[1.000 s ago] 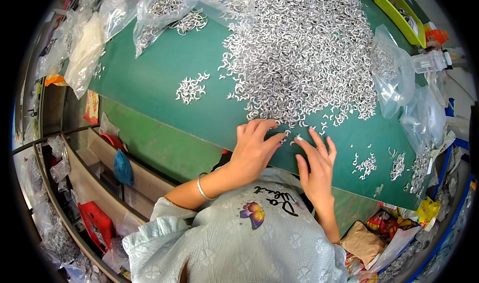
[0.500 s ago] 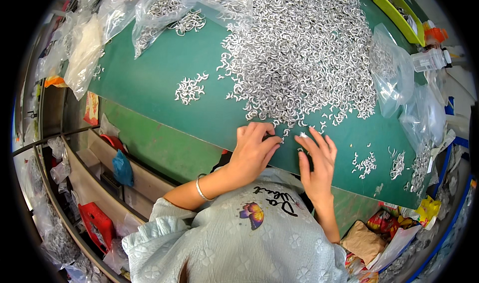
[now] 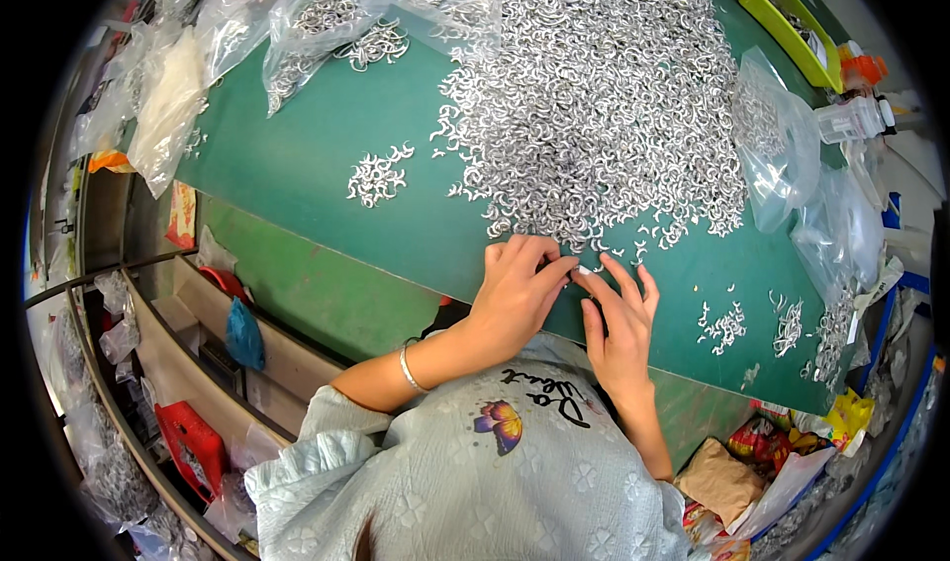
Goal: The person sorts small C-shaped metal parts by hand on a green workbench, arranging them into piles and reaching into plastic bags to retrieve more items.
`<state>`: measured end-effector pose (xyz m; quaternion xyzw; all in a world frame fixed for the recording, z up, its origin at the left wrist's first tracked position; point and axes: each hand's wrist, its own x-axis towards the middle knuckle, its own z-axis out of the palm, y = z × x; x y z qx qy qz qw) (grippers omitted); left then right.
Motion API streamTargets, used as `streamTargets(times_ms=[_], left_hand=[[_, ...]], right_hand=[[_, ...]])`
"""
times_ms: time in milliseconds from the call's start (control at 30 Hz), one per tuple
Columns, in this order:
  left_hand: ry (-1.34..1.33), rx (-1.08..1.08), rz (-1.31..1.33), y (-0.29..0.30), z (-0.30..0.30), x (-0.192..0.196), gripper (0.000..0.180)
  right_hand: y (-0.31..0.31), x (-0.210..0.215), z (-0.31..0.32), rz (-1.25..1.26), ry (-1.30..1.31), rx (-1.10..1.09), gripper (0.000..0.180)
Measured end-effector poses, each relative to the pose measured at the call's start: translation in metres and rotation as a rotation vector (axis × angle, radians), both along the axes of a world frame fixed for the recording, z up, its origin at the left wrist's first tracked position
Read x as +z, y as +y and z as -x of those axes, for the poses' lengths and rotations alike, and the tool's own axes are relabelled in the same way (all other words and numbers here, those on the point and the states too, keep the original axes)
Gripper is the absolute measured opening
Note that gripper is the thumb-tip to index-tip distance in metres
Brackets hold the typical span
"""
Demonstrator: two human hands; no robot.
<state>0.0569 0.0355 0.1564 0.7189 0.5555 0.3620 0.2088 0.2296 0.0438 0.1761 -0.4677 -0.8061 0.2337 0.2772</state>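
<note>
A big pile of small silver crescent-shaped metal pieces (image 3: 594,106) covers the middle of the green tabletop (image 3: 287,190). At the pile's near edge, my left hand (image 3: 517,289) is curled with thumb and fingers pressed together. Its fingertips hide whatever they pinch. Beside it, my right hand (image 3: 621,316) lies with fingers apart, its index fingertip meeting the left thumb tip. No piece shows clearly in the right hand. A few loose crescents lie just beyond its fingertips.
Small heaps of crescents lie left (image 3: 376,177) and right (image 3: 722,327) of my hands. Clear plastic bags (image 3: 322,27) with more pieces stand at the back left, others (image 3: 782,155) at the right. A yellow-green basket (image 3: 792,27) sits far right. Open drawers (image 3: 247,363) are at my left.
My right hand has moved left, bringing its index fingertip against the left thumb. The left hand has shifted slightly right, its fingers closing more tightly.
</note>
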Motion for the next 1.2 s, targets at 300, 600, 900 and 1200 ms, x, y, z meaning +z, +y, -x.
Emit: streamTargets(times_ms=[300,600,900,1200], left_hand=[[0.039,-0.068,0.032,0.002,-0.009,0.004,0.035],[0.032,-0.13,0.037,0.01,-0.009,0.004,0.034],[0.104,-0.143,0.029,0.013,-0.013,0.006,0.025],[0.011,-0.149,0.0,0.014,-0.009,0.005,0.013]], right_hand=[[-0.003,-0.003,-0.013,0.038,0.024,-0.052,0.019],[-0.005,-0.003,-0.017,0.036,0.13,-0.126,0.016],[-0.005,-0.005,-0.02,0.003,0.129,-0.21,0.015],[-0.005,-0.004,-0.018,0.012,0.121,-0.214,0.016]])
